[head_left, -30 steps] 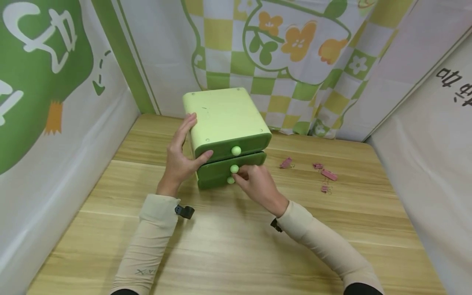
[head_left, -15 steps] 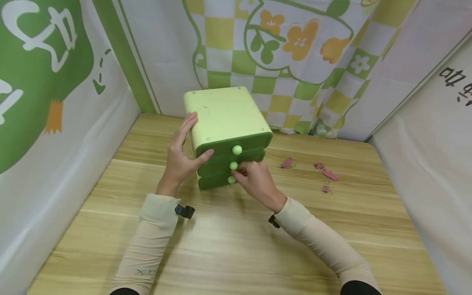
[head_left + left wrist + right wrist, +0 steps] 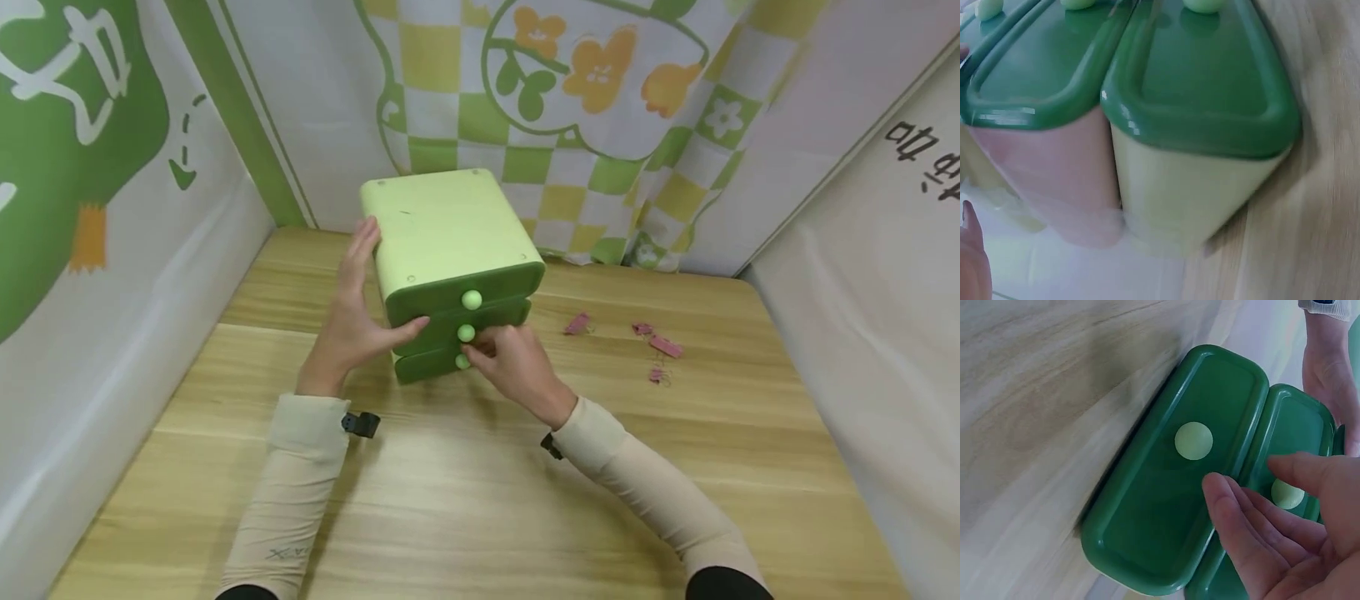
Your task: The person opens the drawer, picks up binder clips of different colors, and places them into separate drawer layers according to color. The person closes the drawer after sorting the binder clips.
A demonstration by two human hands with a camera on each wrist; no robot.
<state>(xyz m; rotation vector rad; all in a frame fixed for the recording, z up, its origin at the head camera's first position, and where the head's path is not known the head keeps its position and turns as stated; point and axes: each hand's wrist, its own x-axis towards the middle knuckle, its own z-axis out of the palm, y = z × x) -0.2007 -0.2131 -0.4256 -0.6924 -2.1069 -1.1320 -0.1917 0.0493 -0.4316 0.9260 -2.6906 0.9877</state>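
Observation:
A small green drawer cabinet (image 3: pixel 450 229) stands on the table, with dark green drawer fronts stacked one above another, each with a round pale green knob. My left hand (image 3: pixel 356 312) is at its left side, fingers straight along the side and thumb extended across the front. In the left wrist view, the bottom drawer front (image 3: pixel 1210 81) shows up close, and beside it a pink side wall (image 3: pixel 1060 175). My right hand (image 3: pixel 517 367) is at the middle drawer's knob (image 3: pixel 1288 495). Its thumb and loosely bent fingers stand apart around that knob, close to the bottom knob (image 3: pixel 1194 440).
Several pink binder clips (image 3: pixel 665 346) lie on the wooden table (image 3: pixel 465 500) to the right of the cabinet. Behind hangs a checked curtain (image 3: pixel 547 158) with flowers. Printed cloth walls flank the table left and right.
The middle drawer has gone back into the cabinet, and the dark gap under the top drawer is no longer seen. My right hand moved inward with it. The left thumb sits slightly lower on the front.

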